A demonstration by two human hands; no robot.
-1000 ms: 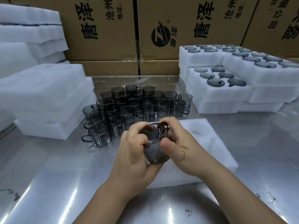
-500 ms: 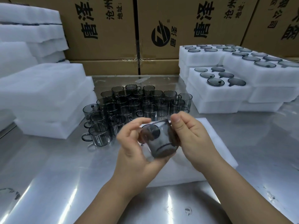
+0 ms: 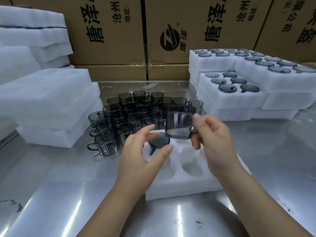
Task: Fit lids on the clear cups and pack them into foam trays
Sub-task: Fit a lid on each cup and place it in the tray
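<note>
My right hand (image 3: 211,134) pinches a smoky cup (image 3: 178,125) above the foam tray (image 3: 188,183); one cup (image 3: 159,141) sits in its far-left pocket. Left hand (image 3: 145,151) fingers spread, empty.

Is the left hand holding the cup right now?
No, the left hand is open and empty; the right hand alone holds the cup.

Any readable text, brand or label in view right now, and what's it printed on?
"唐泽": big black print on the left cardboard box, top cut off.
"沧州", "地址:": smaller print there; the rest is out of frame.
"唐泽" beside a round logo: middle cardboard box.
Far-right box: characters cropped, unreadable.
Cups, foam trays: no text.
</note>
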